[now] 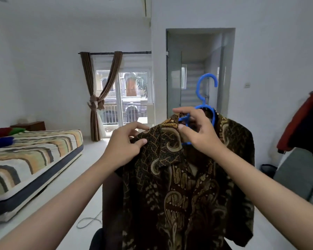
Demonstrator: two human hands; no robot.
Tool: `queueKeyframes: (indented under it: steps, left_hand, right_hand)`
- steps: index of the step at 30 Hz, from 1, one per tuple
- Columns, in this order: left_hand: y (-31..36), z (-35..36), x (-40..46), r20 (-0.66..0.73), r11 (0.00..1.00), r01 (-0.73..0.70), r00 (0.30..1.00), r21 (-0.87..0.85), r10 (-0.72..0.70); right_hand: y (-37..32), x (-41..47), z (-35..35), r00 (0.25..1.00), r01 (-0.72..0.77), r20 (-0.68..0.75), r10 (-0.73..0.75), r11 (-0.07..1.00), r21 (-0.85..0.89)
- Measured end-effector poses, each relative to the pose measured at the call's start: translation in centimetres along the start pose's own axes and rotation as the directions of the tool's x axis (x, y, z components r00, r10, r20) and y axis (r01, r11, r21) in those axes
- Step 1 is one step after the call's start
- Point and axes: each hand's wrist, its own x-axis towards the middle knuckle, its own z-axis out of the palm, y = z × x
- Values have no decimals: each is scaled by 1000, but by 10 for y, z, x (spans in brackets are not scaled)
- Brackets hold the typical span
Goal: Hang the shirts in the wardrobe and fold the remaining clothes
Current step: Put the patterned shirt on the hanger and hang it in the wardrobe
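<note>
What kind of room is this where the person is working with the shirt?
Most likely a bedroom in a home. A mattress with a striped cover lies low at the left, brown curtains hang tied beside a glass balcony door, and both hands hold a patterned shirt on a blue hanger.

Your right hand (197, 130) covers the neck of the blue hanger (205, 91), and the batik shirt (179, 186) hides its arms. Shirt hem runs off the bottom edge. The bed (31, 159) is cut by the left edge. At right, the red-and-dark garment (304, 123) is cropped and blurred; you can't tell what it hangs from.
</note>
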Motion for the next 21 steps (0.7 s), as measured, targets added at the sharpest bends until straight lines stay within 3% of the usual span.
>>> queueKeyframes:
  steps: [4,9,12,21]
  left_hand:
    - [12,-12,-11,37,995,-77,996,-62,80]
    - [30,-9,-30,109,972,-141,981,-186,163]
    - [48,-3,-40,144,948,-184,963,-260,226]
    - [133,7,-62,83,862,-318,922,-395,379]
  right_hand:
    - [-30,-16,-6,999,-20,-42,14,988,-155]
    - [-57,-43,-30,975,-140,-213,59,911,-389]
    - [-81,-60,-50,952,-195,-300,63,880,-434]
    - [-190,-89,-128,914,-253,-404,-38,724,-641]
